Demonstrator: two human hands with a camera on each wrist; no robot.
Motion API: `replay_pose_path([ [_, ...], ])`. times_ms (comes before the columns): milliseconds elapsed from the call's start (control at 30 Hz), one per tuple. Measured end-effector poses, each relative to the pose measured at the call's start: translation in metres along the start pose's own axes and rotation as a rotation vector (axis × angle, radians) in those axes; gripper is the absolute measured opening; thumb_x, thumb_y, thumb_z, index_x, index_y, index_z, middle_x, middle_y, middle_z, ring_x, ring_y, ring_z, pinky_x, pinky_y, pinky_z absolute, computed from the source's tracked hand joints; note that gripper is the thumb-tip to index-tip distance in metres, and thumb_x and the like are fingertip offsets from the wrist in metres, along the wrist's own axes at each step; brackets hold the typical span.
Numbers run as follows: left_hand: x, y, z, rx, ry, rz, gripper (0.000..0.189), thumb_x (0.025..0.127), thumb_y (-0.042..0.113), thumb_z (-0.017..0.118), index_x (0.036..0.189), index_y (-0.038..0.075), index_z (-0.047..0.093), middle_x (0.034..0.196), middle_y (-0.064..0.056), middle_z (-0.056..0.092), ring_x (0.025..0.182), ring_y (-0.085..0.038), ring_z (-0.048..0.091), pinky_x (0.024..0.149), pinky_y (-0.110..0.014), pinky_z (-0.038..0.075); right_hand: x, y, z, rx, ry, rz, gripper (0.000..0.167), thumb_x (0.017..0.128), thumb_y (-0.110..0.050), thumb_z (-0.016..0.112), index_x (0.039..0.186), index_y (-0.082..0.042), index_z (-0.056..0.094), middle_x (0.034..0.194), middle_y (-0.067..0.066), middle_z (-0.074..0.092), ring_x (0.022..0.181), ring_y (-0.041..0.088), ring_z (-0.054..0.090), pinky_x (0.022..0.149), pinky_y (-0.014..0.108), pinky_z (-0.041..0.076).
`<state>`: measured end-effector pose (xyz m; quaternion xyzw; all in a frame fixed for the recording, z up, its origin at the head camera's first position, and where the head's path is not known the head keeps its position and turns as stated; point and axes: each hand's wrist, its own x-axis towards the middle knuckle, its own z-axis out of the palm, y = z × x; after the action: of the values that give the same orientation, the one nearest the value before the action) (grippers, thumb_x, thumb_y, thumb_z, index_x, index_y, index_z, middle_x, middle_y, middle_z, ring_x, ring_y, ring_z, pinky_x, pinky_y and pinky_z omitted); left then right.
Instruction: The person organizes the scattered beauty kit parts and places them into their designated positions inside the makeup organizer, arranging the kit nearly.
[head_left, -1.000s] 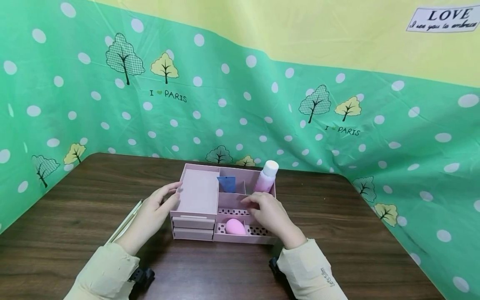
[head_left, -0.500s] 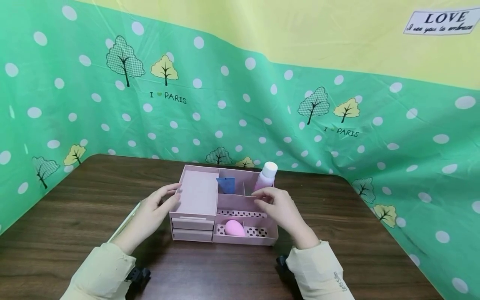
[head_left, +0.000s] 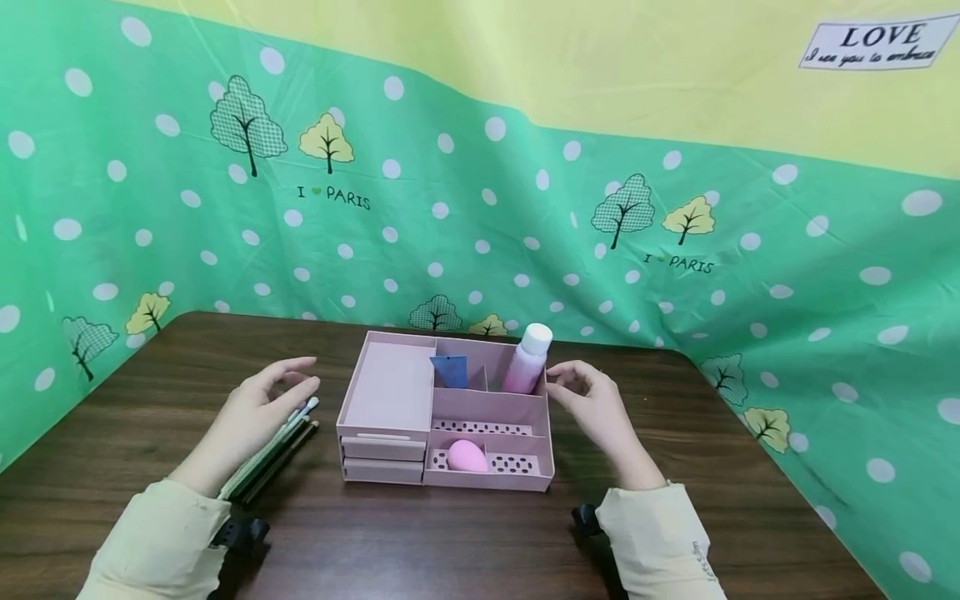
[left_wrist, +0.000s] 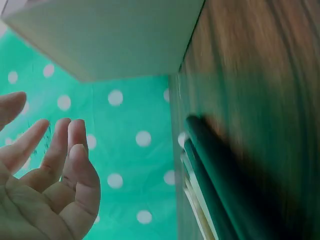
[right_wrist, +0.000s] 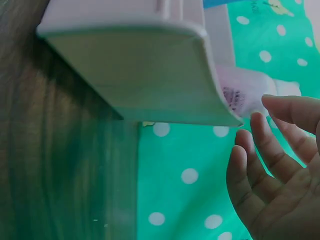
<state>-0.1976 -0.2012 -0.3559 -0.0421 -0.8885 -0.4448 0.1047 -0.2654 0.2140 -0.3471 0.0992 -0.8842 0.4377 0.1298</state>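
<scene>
A pink desktop organizer (head_left: 390,387) stands on the table, with two small drawers at its front left. In its back right compartment a pink bottle (head_left: 522,372) with a white cap leans to the right. A blue flat-ended tube (head_left: 450,371) sits in the compartment beside it. A pink makeup sponge (head_left: 467,456) lies in the front tray. My left hand (head_left: 255,412), fingers loosely bent and holding nothing, is left of the organizer over several slender sticks (head_left: 281,454), some dark green. My right hand (head_left: 596,408) is at the organizer's right side, relaxed fingertips close to its upper edge.
The dark wooden table (head_left: 420,542) extends around the organizer on all sides. Behind it hangs a green and yellow cloth (head_left: 465,192) with white dots and trees. Black wrist cameras (head_left: 243,533) are strapped below both sleeves.
My left hand has left the organizer's left side and moved left, uncovering the slender sticks. My right hand has drawn back rightward from over the compartments to the organizer's right side.
</scene>
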Motion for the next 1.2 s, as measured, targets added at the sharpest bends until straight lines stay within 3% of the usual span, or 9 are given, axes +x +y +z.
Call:
replay_pose_path([
  [200, 0.000, -0.022, -0.016, -0.016, -0.050, -0.073, 0.057, 0.101, 0.038, 0.055, 0.145, 0.002, 0.045, 0.126, -0.025, 0.059, 0.089, -0.018, 0.059, 0.067, -0.027, 0.049, 0.003, 0.015, 0.003, 0.102, -0.052, 0.113, 0.033, 0.090, -0.013, 0.071, 0.117, 0.002, 0.059, 0.085, 0.005, 0.059, 0.069, 0.016, 0.059, 0.063, 0.033, 0.055],
  [400, 0.001, -0.047, -0.031, -0.039, -0.184, -0.163, 0.065, 0.101, 0.038, 0.055, 0.147, -0.004, 0.038, 0.126, -0.026, 0.060, 0.103, -0.026, 0.062, 0.072, -0.032, 0.052, 0.004, 0.025, 0.005, 0.253, -0.126, 0.241, 0.052, 0.092, -0.016, 0.069, 0.134, 0.000, 0.044, 0.091, 0.004, 0.058, 0.067, 0.016, 0.059, 0.061, 0.029, 0.055],
  [600, 0.001, -0.059, -0.041, 0.016, -0.261, -0.205, 0.061, 0.102, 0.030, 0.055, 0.144, -0.010, 0.038, 0.130, -0.032, 0.056, 0.102, -0.026, 0.062, 0.073, -0.033, 0.052, 0.003, 0.037, 0.007, 0.403, -0.268, 0.346, 0.068, 0.093, -0.025, 0.068, 0.147, -0.003, 0.033, 0.103, 0.006, 0.061, 0.071, 0.012, 0.059, 0.065, 0.027, 0.055],
  [700, 0.001, -0.063, -0.041, 0.033, -0.278, -0.220, 0.059, 0.100, 0.023, 0.058, 0.142, -0.013, 0.039, 0.132, -0.036, 0.054, 0.099, -0.025, 0.064, 0.074, -0.035, 0.053, 0.002, 0.046, 0.005, 0.520, -0.355, 0.385, 0.068, 0.095, -0.022, 0.064, 0.150, -0.005, 0.028, 0.101, 0.001, 0.064, 0.071, 0.009, 0.061, 0.068, 0.026, 0.055],
  [833, 0.002, -0.067, -0.041, 0.065, -0.282, -0.218, 0.058, 0.096, 0.018, 0.062, 0.139, -0.016, 0.041, 0.129, -0.037, 0.055, 0.095, -0.023, 0.064, 0.072, -0.035, 0.053, 0.000, 0.054, 0.003, 0.615, -0.450, 0.400, 0.067, 0.098, -0.018, 0.059, 0.153, -0.008, 0.022, 0.098, -0.001, 0.067, 0.074, 0.008, 0.063, 0.072, 0.026, 0.056],
  [967, 0.002, -0.070, -0.041, 0.082, -0.284, -0.215, 0.057, 0.092, 0.013, 0.066, 0.136, -0.017, 0.044, 0.126, -0.038, 0.056, 0.091, -0.024, 0.063, 0.069, -0.035, 0.052, 0.000, 0.059, 0.003, 0.653, -0.495, 0.384, 0.071, 0.098, -0.018, 0.059, 0.155, -0.010, 0.017, 0.101, 0.000, 0.067, 0.078, 0.009, 0.065, 0.075, 0.027, 0.056],
  [1200, 0.002, -0.069, -0.041, 0.073, -0.349, -0.252, 0.060, 0.082, -0.001, 0.071, 0.134, -0.017, 0.045, 0.127, -0.041, 0.052, 0.108, -0.046, 0.059, 0.075, -0.045, 0.056, 0.001, 0.062, 0.003, 0.678, -0.512, 0.376, 0.075, 0.098, -0.017, 0.060, 0.157, -0.012, 0.015, 0.108, 0.003, 0.066, 0.086, 0.012, 0.067, 0.078, 0.027, 0.057],
])
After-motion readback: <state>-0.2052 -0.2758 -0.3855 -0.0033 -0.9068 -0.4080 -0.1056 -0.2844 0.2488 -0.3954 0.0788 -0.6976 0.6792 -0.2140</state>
